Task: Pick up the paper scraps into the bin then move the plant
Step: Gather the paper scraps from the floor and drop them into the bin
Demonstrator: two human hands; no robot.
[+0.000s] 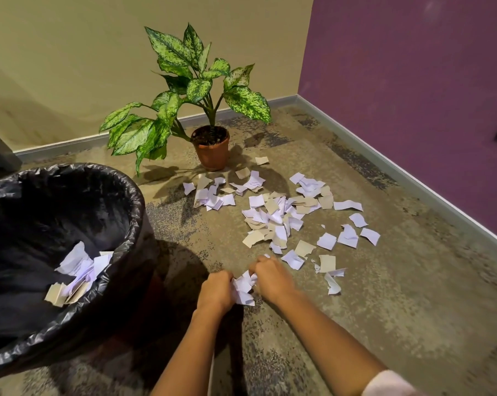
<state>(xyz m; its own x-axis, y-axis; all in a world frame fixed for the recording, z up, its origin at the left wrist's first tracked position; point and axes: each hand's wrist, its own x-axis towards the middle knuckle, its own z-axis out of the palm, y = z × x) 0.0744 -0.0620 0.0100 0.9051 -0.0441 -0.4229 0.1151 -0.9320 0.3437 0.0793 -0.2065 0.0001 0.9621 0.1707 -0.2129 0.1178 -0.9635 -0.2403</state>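
At the left of the frame stands a big bin point(70, 252) lined with a shiny black bag point(133, 201). Some white and tan paper bits point(76, 275) already lie inside it, near its right rim.

Just right of the bin, low in the middle of the frame, two bare hands meet on the floor point(398, 295). The left hand point(216, 291) is curled into a fist with its grip closed on a bunch of white paper point(243, 287). The right hand point(273, 277) is curled too, and its grip is closed on the other side of the same bunch. The two hands squeeze the bunch between them, and it touches the floor. A pale pink sleeve point(390, 384) shows at the lower right edge, on the right arm.

Above the hands, in the middle of the frame, many more paper scraps point(278, 215) lie spread on the floor. Some are white and some are tan. They sit in loose heaps, with single bits lying farther to the right.

Behind the scraps, in the upper middle of the frame, is the plant point(196, 90). It has big green spotted leaves and grows in a small brown pot point(212, 151). The pot stands upright on the floor, near the tan wall point(70, 67). The nearest scraps lie just in front of the pot.

A purple wall point(413, 67) fills the upper right.
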